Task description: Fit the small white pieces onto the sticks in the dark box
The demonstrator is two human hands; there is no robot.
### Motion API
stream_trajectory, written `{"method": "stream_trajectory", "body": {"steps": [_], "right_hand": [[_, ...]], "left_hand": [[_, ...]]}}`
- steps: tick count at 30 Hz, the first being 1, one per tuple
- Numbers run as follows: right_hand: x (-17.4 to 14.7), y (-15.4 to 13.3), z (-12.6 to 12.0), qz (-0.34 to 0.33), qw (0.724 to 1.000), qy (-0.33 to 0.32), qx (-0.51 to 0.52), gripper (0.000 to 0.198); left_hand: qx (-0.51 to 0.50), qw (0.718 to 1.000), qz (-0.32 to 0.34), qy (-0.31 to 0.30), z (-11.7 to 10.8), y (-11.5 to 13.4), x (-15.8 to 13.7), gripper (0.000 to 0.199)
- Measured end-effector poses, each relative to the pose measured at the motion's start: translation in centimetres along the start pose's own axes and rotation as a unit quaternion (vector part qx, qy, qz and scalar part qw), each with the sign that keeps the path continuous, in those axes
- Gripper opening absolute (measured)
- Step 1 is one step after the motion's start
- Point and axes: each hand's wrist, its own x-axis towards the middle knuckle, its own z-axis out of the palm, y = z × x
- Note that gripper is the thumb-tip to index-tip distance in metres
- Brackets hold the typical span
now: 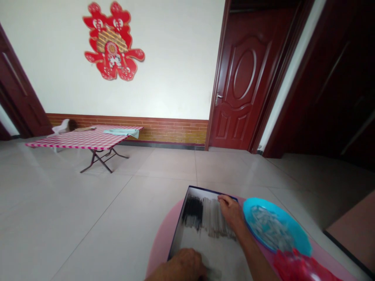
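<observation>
A shallow box point(225, 255) with a dark blue rim holds rows of thin sticks: a black bundle point(193, 210) on the left and pale, translucent sticks point(211, 216) beside it. My right hand point(230, 210) is over the far right part of the box, thumb and fingertips pinched together near the tops of the pale sticks. What it pinches is too small to make out. Low in the view, my left hand point(187, 263) lies at the box's near left side with curled fingers. A blurred translucent piece shows beside those fingers; whatever they hold is hidden.
The box rests on a round pink table point(164, 234). To its right are a bright blue basin point(301, 238) of small pale pieces and a red plastic bag point(304, 267). Farther off stand a folding table point(84, 138) with a checked cover and a dark red door point(243, 82).
</observation>
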Motion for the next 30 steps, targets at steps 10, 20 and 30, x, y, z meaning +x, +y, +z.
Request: {"method": "stream_trajectory", "body": {"steps": [10,20,30], "right_hand": [[-1.4,1.4,1.3,-0.17,0.95,-0.127,-0.229,0.028],[-4.9,-0.4,3.9,-0.213,0.876,-0.211,-0.377,0.021],[-4.6,0.4,4.2,-0.206,0.851,-0.166,-0.453,0.029]], "left_hand": [[0.049,0.998,-0.037,0.006,0.6,0.3,0.6,0.022],[0.092,0.993,-0.08,-0.001,-3.9,0.6,3.1,0.022],[-0.002,0.938,-0.288,0.195,-7.9,-3.9,11.4,0.038]]}}
